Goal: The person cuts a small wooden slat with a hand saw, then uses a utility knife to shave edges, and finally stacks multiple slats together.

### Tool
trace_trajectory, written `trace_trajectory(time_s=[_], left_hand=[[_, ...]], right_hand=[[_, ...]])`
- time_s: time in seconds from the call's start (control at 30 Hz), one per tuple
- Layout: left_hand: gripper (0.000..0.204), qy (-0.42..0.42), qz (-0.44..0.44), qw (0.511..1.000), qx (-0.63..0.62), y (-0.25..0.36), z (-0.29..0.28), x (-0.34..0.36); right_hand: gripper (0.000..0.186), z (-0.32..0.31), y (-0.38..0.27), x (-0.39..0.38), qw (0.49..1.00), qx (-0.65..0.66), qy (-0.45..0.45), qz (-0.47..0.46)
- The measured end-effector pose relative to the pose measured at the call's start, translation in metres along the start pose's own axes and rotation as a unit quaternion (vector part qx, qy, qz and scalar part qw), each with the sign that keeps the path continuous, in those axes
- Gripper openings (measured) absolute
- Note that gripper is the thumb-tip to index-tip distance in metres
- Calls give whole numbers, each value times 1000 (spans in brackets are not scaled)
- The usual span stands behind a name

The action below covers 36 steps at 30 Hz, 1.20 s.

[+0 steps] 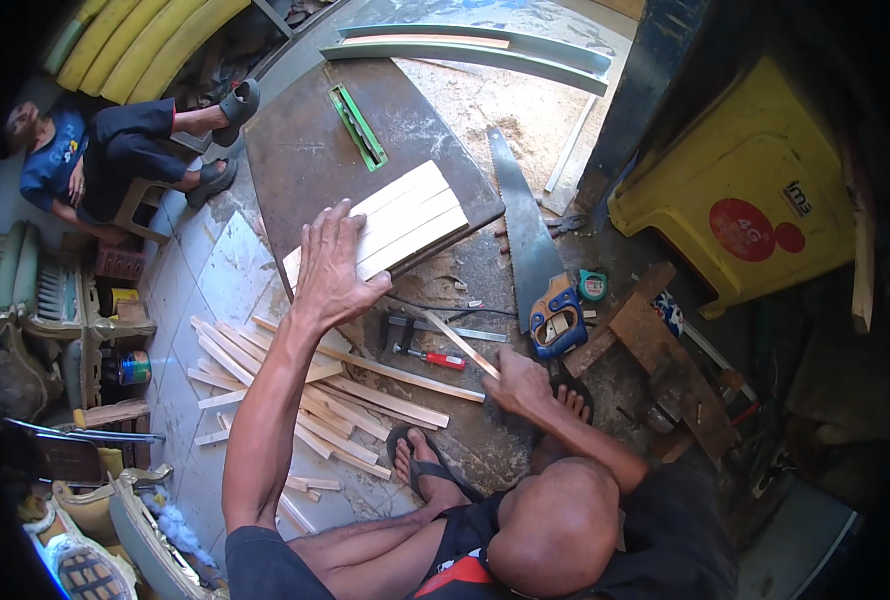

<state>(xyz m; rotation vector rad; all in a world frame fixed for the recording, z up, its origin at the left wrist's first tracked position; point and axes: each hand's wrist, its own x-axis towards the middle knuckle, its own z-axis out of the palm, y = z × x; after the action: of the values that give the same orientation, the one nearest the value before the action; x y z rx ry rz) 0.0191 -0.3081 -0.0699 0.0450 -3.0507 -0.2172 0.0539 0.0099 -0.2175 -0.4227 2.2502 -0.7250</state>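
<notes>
My left hand (331,262) lies with its fingers spread on pale wooden slats (405,218). The slats sit side by side at the near edge of a dark saw table (295,140). A green-framed slot with a saw blade (357,128) is set in the tabletop beyond them. Lower and to the right, my right hand (521,382) is closed around one end of a thin wooden strip (457,340). The strip slants up and left over the floor. Just right of that hand lies a handsaw (530,230) with a blue and tan handle.
Many loose wooden strips (355,405) lie on the floor below my left arm. A red-handled screwdriver (435,358), a clamp and a green tape measure (592,285) are near my feet. A yellow plastic stool (735,190) stands right; a seated person (115,165) is at upper left.
</notes>
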Motion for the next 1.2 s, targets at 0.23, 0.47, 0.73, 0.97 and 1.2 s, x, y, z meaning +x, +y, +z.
trace_trajectory(time_s=[0.23, 0.47, 0.73, 0.97, 1.2], left_hand=[[94, -15, 1, 1000, -8, 15, -7, 13], [89, 5, 25, 997, -66, 48, -13, 49], [79, 50, 50, 991, -114, 50, 17, 68], [78, 86, 96, 984, -123, 42, 25, 66], [78, 67, 107, 985, -120, 43, 20, 64]], right_hand=[[33, -72, 14, -67, 999, 9, 5, -32], [40, -139, -56, -83, 923, 235, 255, -169], [51, -141, -104, -16, 906, 117, 315, -257], [44, -144, -121, -1, 927, 80, 283, -235], [45, -141, -122, 9, 927, 58, 293, -226]])
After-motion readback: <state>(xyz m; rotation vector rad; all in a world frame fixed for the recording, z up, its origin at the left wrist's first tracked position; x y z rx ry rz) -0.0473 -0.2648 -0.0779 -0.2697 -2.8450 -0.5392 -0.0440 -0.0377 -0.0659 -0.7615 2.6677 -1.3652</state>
